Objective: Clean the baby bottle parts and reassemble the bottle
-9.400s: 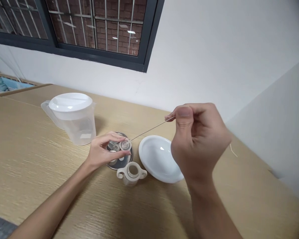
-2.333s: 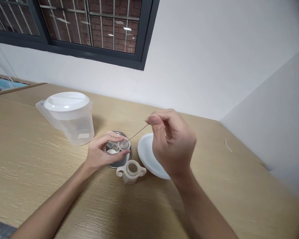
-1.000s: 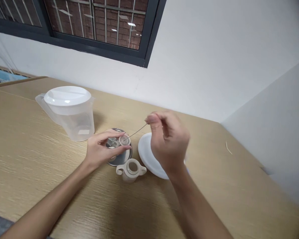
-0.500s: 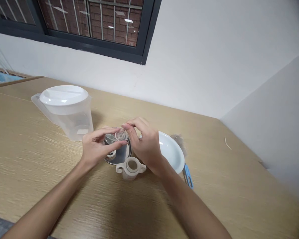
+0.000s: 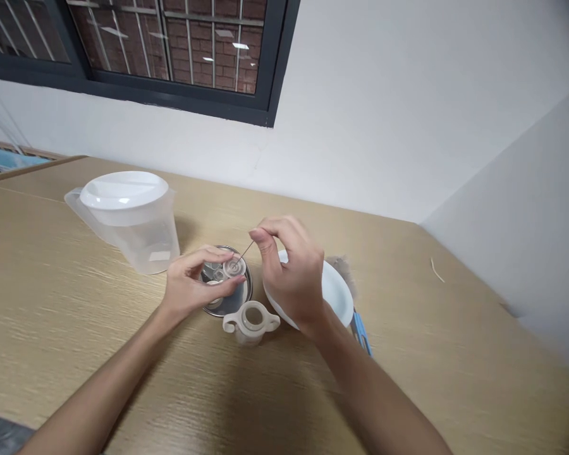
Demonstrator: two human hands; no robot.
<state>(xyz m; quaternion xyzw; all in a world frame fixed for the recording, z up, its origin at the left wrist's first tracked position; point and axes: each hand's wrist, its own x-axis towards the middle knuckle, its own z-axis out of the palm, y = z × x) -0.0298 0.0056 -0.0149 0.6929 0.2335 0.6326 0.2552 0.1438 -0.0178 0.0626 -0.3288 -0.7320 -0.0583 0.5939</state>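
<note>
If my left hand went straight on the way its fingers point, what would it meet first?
Probably the right hand, just beyond the clear round piece the left hand holds. Depth is unclear: if the right hand sits higher, the white bowl below may come first.

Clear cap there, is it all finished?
Not yet, I think. The jug's lid looks done: it's on. In hand: the left hand holds the cap, the right hand a wire at it. Maybe undone: the open cup and small parts in the dish.
</note>
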